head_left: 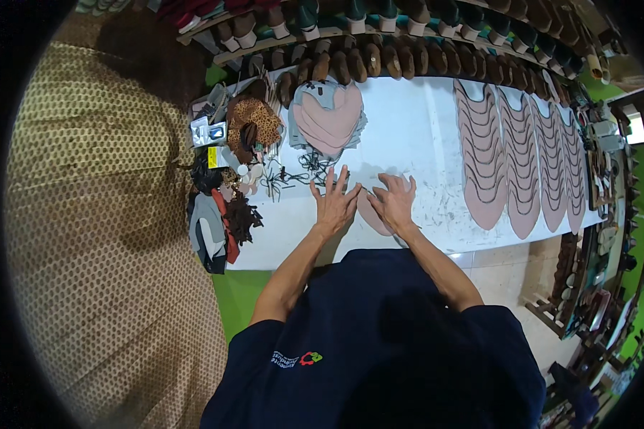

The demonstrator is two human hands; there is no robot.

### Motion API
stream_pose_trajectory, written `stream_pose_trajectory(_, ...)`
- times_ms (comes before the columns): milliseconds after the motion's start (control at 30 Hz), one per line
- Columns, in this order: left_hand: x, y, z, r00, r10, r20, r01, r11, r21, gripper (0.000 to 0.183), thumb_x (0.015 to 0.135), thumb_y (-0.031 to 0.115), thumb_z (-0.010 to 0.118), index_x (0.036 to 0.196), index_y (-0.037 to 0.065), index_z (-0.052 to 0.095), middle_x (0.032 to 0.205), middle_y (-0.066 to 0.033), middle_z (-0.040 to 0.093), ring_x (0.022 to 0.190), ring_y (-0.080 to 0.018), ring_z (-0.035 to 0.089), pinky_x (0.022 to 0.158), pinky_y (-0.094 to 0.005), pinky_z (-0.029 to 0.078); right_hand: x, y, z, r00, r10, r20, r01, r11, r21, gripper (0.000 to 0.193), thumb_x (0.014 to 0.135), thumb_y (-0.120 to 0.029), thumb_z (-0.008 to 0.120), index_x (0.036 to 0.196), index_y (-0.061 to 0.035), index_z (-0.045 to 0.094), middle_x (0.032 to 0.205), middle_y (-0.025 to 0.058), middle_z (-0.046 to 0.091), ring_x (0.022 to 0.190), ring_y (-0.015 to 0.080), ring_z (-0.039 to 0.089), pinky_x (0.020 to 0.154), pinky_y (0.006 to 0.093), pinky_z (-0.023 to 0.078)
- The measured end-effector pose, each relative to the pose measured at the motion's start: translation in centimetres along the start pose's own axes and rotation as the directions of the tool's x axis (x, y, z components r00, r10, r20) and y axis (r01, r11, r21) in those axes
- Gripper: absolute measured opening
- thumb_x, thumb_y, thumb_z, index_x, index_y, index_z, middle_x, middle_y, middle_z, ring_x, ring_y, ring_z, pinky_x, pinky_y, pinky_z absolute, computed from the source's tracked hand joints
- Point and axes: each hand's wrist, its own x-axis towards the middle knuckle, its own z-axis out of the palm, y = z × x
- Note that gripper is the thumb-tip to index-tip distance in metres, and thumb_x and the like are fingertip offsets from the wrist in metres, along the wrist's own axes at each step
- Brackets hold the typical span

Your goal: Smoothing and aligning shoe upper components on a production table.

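A pink shoe-upper piece (371,216) lies flat on the white worktable in front of me, partly covered by my right hand. My left hand (333,206) is at its left edge, fingers spread and stretched forward. My right hand (395,202) rests over its right side with the fingers bent but apart. Whether a thin strip runs under the fingertips is too small to tell. Just beyond my left fingers lies a tangle of dark thin strips (315,163). Farther back is a stack of pink and grey upper pieces (329,118).
Overlapping rows of pink pieces with dark curved edges (483,164) cover the table's right side. A leopard-print bundle (254,121), dark brown scraps (242,218) and small packages crowd the left end. Shoe lasts (372,61) line the back, below shelves. A patterned curtain (107,236) hangs left.
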Motion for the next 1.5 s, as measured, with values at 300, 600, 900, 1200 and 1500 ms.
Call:
stream_pose_trajectory(300, -0.3, 0.0, 0.0, 1.0, -0.011, -0.024, 0.009, 0.999, -0.048, 0.045, 0.097, 0.035, 0.067, 0.142, 0.039, 0.064, 0.174, -0.0126, 0.025, 0.158, -0.0405, 0.02, 0.11, -0.0831, 0.012, -0.3, -0.1, 0.6, 0.998, 0.028, 0.059, -0.028, 1.0, 0.002, 0.016, 0.089, -0.025, 0.074, 0.088, -0.0101, 0.081, 0.134, 0.0047, 0.065, 0.132, 0.0255, 0.053, 0.118, 0.0697, 0.02)
stream_pose_trajectory(600, 0.7, 0.3, -0.9, 0.989, 0.15, -0.018, -0.15, 0.989, 0.022, 0.044, 0.096, 0.031, 0.068, 0.14, 0.026, 0.065, 0.173, -0.0107, 0.029, 0.159, -0.0383, 0.024, 0.112, -0.082, 0.014, -0.1, -0.9, -0.5, 0.972, 0.185, 0.144, -0.199, 0.976, 0.09, 0.02, 0.085, -0.027, 0.076, 0.082, -0.0077, 0.081, 0.14, 0.0086, 0.06, 0.142, 0.0361, 0.04, 0.115, 0.0724, 0.02)
stream_pose_trajectory(900, 0.9, 0.1, -0.7, 0.993, -0.09, 0.074, 0.109, 0.942, -0.319, 0.045, 0.09, 0.023, 0.069, 0.134, 0.032, 0.071, 0.174, -0.0178, 0.022, 0.159, -0.0483, 0.012, 0.106, -0.0882, 0.013, -0.9, -1.1, 0.6, 0.987, 0.155, 0.047, -0.159, 0.985, 0.073, 0.019, 0.086, -0.025, 0.075, 0.083, -0.007, 0.08, 0.143, 0.0101, 0.059, 0.142, 0.0387, 0.04, 0.116, 0.0712, 0.02)
stream_pose_trajectory(1200, 0.0, -0.2, -1.2, 0.995, 0.089, 0.037, -0.081, 0.981, -0.178, 0.048, 0.095, 0.02, 0.067, 0.139, 0.039, 0.068, 0.176, -0.0141, 0.02, 0.159, -0.0451, 0.016, 0.109, -0.0843, 0.011, -1.0, -0.9, 1.0, 0.985, 0.171, 0.021, -0.173, 0.982, 0.077, 0.017, 0.086, -0.022, 0.075, 0.08, -0.0073, 0.08, 0.142, 0.0084, 0.06, 0.141, 0.0387, 0.041, 0.115, 0.0709, 0.022)
stream_pose_trajectory(1500, 0.0, -0.3, -0.4, 0.991, 0.131, -0.002, -0.131, 0.988, -0.078, 0.042, 0.099, 0.034, 0.066, 0.141, 0.041, 0.064, 0.177, -0.0106, 0.018, 0.16, -0.0411, 0.016, 0.11, -0.0832, 0.009, -1.0, -1.0, 1.1, 0.987, 0.158, 0.006, -0.158, 0.986, 0.061, 0.017, 0.086, -0.024, 0.077, 0.081, -0.0082, 0.08, 0.142, 0.0085, 0.06, 0.141, 0.0387, 0.042, 0.115, 0.0704, 0.022)
